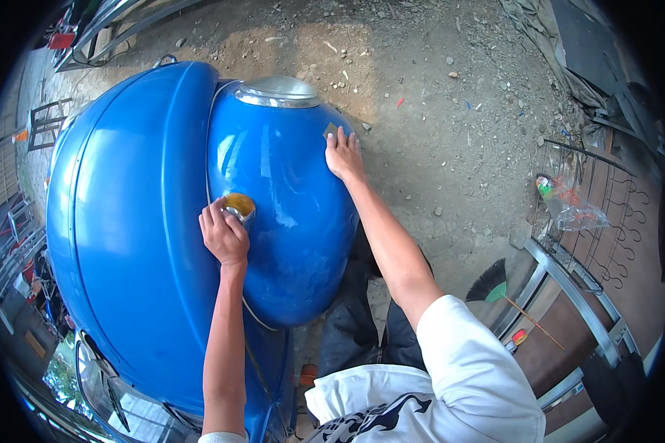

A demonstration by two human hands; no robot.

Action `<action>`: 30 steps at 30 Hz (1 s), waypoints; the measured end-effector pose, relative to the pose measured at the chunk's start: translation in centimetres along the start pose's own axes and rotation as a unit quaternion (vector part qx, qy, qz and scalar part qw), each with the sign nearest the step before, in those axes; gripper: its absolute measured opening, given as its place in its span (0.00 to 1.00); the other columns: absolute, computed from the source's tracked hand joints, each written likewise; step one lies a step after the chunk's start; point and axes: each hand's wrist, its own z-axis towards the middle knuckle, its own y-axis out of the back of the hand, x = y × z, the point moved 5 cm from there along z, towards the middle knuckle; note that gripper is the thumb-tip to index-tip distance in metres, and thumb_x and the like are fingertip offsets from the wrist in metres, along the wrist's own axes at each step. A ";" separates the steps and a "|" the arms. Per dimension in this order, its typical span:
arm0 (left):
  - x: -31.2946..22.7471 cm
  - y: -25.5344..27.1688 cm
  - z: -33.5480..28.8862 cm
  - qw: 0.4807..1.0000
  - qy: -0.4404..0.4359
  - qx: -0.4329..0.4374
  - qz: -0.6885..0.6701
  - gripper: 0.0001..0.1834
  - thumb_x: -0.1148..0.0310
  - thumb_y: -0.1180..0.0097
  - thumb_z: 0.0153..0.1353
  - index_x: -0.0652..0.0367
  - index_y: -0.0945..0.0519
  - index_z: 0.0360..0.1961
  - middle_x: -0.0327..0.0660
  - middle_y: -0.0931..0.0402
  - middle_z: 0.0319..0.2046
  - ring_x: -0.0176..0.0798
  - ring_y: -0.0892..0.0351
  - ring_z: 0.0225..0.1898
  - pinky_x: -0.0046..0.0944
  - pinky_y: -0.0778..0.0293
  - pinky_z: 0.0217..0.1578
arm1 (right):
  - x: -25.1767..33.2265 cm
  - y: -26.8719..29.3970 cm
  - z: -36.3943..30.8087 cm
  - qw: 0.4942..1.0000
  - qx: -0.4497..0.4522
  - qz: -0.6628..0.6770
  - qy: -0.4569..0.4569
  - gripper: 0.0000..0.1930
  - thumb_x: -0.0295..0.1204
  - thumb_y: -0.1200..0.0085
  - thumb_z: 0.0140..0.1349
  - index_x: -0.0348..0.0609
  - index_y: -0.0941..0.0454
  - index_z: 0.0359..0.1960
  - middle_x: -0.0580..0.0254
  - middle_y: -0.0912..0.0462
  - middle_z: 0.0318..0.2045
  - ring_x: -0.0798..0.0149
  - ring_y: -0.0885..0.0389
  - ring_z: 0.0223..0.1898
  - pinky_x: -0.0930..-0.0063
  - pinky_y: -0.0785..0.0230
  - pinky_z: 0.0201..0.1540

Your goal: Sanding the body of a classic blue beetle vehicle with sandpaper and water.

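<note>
A blue car with a rounded bonnet (125, 192) and a bulging front fender (295, 177) lies in front of me. My left hand (225, 232) grips a small round open tin (239, 204) with yellowish-brown paste inside, held over the seam between bonnet and fender. On the fender's outer right side, my right hand (343, 154) presses a small brownish flat pad (332, 131) under its fingertips; whether it is sandpaper or cloth I cannot tell. Whitish smears mark the paint between my hands. A chrome headlight ring (277, 91) sits at the fender's far end.
Gravelly dirt ground (451, 125) stretches to the right. A broom (490, 283), a metal frame (569, 288), a clear plastic bag (578, 210) and a rack with hooks (613, 221) lie at the right. The windscreen (100, 384) is at the lower left.
</note>
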 end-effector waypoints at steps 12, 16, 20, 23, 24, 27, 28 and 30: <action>-0.3 -0.1 0.3 0.999 0.016 0.037 -0.015 0.17 0.72 0.61 0.62 0.65 0.22 0.45 0.53 0.22 0.41 0.57 0.24 0.43 0.51 0.29 0.47 | -2.1 -0.8 2.7 0.999 -0.011 0.013 0.040 0.34 0.54 0.72 0.74 0.50 0.51 0.76 0.37 0.54 0.75 0.39 0.57 0.76 0.48 0.60 0.76; 2.0 1.1 -1.2 0.998 0.036 0.055 0.008 0.18 0.70 0.62 0.62 0.66 0.23 0.45 0.54 0.22 0.43 0.58 0.24 0.45 0.52 0.30 0.49 | 0.1 -3.2 -2.1 0.996 0.039 0.002 0.076 0.34 0.53 0.69 0.74 0.51 0.53 0.76 0.38 0.55 0.75 0.38 0.58 0.76 0.47 0.60 0.75; 1.8 2.0 -0.7 0.997 0.049 0.066 0.008 0.20 0.67 0.63 0.62 0.68 0.23 0.45 0.57 0.22 0.44 0.59 0.24 0.45 0.52 0.30 0.50 | -1.2 -1.7 -4.2 0.993 0.049 0.014 0.104 0.34 0.52 0.66 0.74 0.53 0.53 0.77 0.40 0.56 0.76 0.38 0.58 0.76 0.46 0.57 0.75; 1.3 1.3 -0.6 0.994 0.072 0.084 -0.002 0.20 0.68 0.63 0.62 0.68 0.23 0.46 0.57 0.23 0.44 0.59 0.24 0.46 0.53 0.30 0.50 | -2.3 -1.7 5.4 0.994 0.073 0.075 0.004 0.33 0.52 0.71 0.75 0.49 0.50 0.76 0.40 0.54 0.75 0.40 0.57 0.76 0.50 0.60 0.76; 0.8 0.9 -0.3 0.996 0.057 0.064 -0.010 0.18 0.67 0.62 0.63 0.67 0.21 0.43 0.56 0.21 0.41 0.58 0.23 0.44 0.51 0.27 0.47 | -2.4 -1.6 9.0 0.994 0.083 0.064 -0.003 0.33 0.52 0.71 0.75 0.49 0.49 0.76 0.41 0.54 0.76 0.41 0.58 0.76 0.50 0.60 0.76; 1.8 1.8 0.3 0.985 0.111 0.123 0.036 0.17 0.66 0.59 0.66 0.66 0.19 0.37 0.52 0.20 0.35 0.55 0.20 0.38 0.48 0.25 0.42 | 0.6 -3.1 8.0 0.990 0.120 0.064 0.043 0.33 0.53 0.72 0.75 0.49 0.50 0.76 0.44 0.54 0.76 0.43 0.59 0.77 0.50 0.63 0.76; 3.0 2.3 0.9 0.973 0.183 0.137 0.002 0.15 0.67 0.55 0.67 0.66 0.18 0.34 0.49 0.20 0.30 0.51 0.19 0.34 0.45 0.24 0.38 | 1.1 -2.7 5.7 0.986 0.122 0.077 0.079 0.34 0.53 0.72 0.75 0.51 0.51 0.76 0.45 0.54 0.76 0.43 0.60 0.77 0.49 0.63 0.76; 2.4 1.2 5.8 0.954 0.208 0.215 -0.030 0.14 0.67 0.51 0.66 0.66 0.18 0.33 0.47 0.22 0.28 0.49 0.21 0.31 0.42 0.27 0.36 | -0.9 -1.9 1.8 0.984 0.142 0.056 0.092 0.34 0.55 0.71 0.74 0.53 0.52 0.76 0.46 0.55 0.76 0.41 0.60 0.77 0.45 0.61 0.76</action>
